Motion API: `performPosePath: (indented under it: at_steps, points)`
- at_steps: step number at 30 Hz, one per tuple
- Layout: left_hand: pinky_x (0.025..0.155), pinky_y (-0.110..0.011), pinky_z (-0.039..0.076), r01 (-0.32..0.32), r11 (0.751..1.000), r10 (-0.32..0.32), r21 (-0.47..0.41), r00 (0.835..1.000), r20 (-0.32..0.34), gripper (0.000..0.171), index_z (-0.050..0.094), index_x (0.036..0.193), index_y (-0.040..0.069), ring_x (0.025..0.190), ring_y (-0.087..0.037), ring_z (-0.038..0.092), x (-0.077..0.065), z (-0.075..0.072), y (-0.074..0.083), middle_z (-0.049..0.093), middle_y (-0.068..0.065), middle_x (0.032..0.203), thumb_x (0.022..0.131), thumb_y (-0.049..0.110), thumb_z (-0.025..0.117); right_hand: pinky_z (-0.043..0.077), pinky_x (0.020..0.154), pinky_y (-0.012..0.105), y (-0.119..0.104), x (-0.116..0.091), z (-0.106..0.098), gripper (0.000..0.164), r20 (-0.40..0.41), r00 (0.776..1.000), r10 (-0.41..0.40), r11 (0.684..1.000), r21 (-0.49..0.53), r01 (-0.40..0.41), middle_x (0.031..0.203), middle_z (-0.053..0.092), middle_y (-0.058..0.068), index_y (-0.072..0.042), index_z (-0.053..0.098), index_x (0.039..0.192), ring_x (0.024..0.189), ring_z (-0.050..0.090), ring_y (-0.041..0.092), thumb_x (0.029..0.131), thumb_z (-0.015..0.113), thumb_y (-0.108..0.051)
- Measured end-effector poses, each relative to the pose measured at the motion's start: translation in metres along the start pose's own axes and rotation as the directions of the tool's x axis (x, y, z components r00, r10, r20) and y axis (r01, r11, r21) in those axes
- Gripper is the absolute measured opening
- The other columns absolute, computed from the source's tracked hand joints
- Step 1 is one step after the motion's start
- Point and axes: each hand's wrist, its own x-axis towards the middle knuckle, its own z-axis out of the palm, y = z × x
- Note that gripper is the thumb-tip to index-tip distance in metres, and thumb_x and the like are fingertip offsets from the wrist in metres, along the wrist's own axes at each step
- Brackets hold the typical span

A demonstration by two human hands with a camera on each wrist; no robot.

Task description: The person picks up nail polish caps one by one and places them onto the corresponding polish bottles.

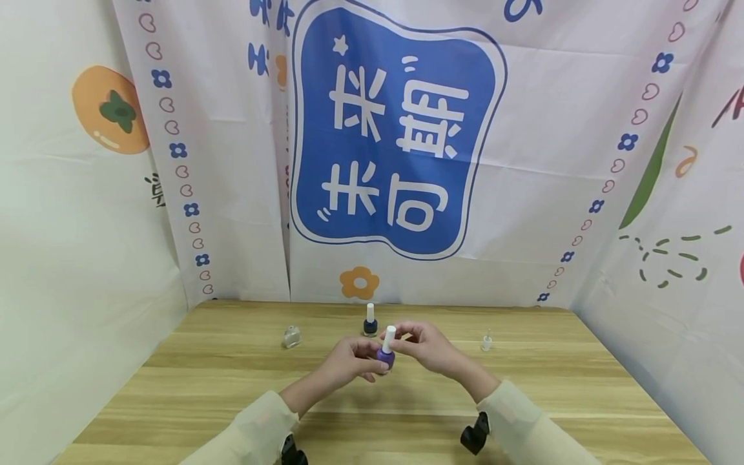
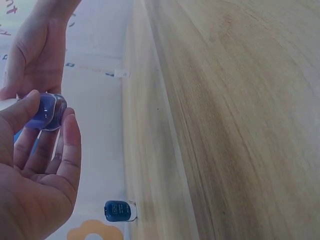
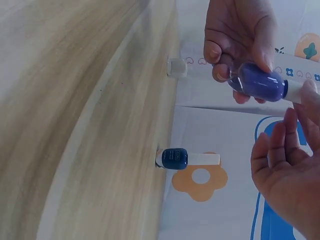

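Light catches a clear bottle (image 1: 292,336) at the left of the table (image 1: 174,387), between nine and ten o'clock from the purple bottle (image 1: 386,356), which we see held up near the middle. The left hand (image 1: 354,356) grips that bottle by its body between thumb and fingers, presumably to steady the glass while leaving the top free. At eleven o'clock a dark bottle (image 1: 370,325) stands upright, capped in white, placed, we judge, just beyond the hands' working space. The right hand (image 1: 429,349) pinches the white cap (image 1: 389,336) of the purple bottle, perhaps so that the two holds balance end to end. Around three o'clock we find a small white piece (image 1: 486,343) with a thin stem upward, maybe set so that the stem touches nothing.

From the left wrist we make out the purple bottle's thick clear base, barely readable from the head. Both wrist views give us the dark bottle's label and blue-green tint, nearly black from the head; only the right one also catches the clear bottle.
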Motion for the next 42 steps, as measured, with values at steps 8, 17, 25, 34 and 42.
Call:
performPosePath:
  at_steps: [8, 17, 25, 34, 42]
  points:
    - [0.068, -0.033, 0.058, -0.002, 1.0, 0.003, 0.014, 0.999, -0.045, 0.026, 0.068, 0.106, -0.002, 0.083, -0.021, 0.068, 0.001, 0.002, -0.002, 0.07, -0.009, 0.095, 0.084, 0.01, 0.076, 0.053, 0.07, 0.034, 0.006, 0.001, 0.015, 0.013, -0.161, 0.987, 0.006, 1.0, 0.007, -0.005, 0.092, 0.063, 0.004, -0.003, 0.065, 0.096, 0.082, 0.058, 0.017, 0.093, 0.067, -0.015]
    - [0.067, -0.033, 0.058, -0.009, 1.0, 0.01, 0.018, 0.998, -0.07, 0.024, 0.069, 0.104, -0.002, 0.082, -0.021, 0.068, 0.001, 0.002, -0.005, 0.07, -0.009, 0.094, 0.084, 0.009, 0.076, 0.046, 0.063, 0.024, 0.009, 0.0, 0.025, 0.017, -0.24, 0.97, 0.047, 0.998, 0.058, -0.034, 0.082, 0.056, 0.002, -0.003, 0.057, 0.088, 0.071, 0.052, 0.014, 0.092, 0.069, -0.015]
    - [0.066, -0.033, 0.058, -0.013, 1.0, 0.014, 0.018, 0.998, -0.063, 0.023, 0.069, 0.103, -0.001, 0.082, -0.021, 0.068, 0.0, 0.002, -0.006, 0.07, -0.009, 0.094, 0.084, 0.01, 0.076, 0.045, 0.065, 0.024, -0.014, -0.005, 0.024, 0.01, -0.215, 0.975, 0.062, 0.998, 0.046, -0.053, 0.081, 0.056, 0.003, -0.001, 0.059, 0.09, 0.074, 0.052, 0.016, 0.093, 0.066, -0.008]
    - [0.066, -0.034, 0.058, -0.005, 1.0, 0.005, 0.009, 1.0, -0.012, 0.026, 0.068, 0.106, -0.002, 0.081, -0.022, 0.068, -0.001, -0.001, -0.001, 0.07, -0.01, 0.093, 0.084, 0.01, 0.076, 0.05, 0.069, 0.026, 0.006, 0.0, 0.005, 0.018, -0.012, 1.0, 0.002, 1.0, -0.002, -0.002, 0.096, 0.062, 0.004, -0.003, 0.067, 0.109, 0.088, 0.055, 0.018, 0.097, 0.061, -0.015]
    - [0.066, -0.035, 0.058, -0.009, 1.0, 0.009, 0.003, 1.0, 0.026, 0.028, 0.067, 0.109, -0.002, 0.082, -0.025, 0.068, -0.002, -0.001, -0.001, 0.069, -0.009, 0.093, 0.085, 0.01, 0.075, 0.055, 0.076, 0.035, 0.005, 0.001, 0.0, 0.026, 0.079, 0.996, -0.027, 0.999, 0.04, 0.024, 0.103, 0.064, 0.007, -0.005, 0.067, 0.117, 0.089, 0.059, 0.018, 0.098, 0.06, -0.02]
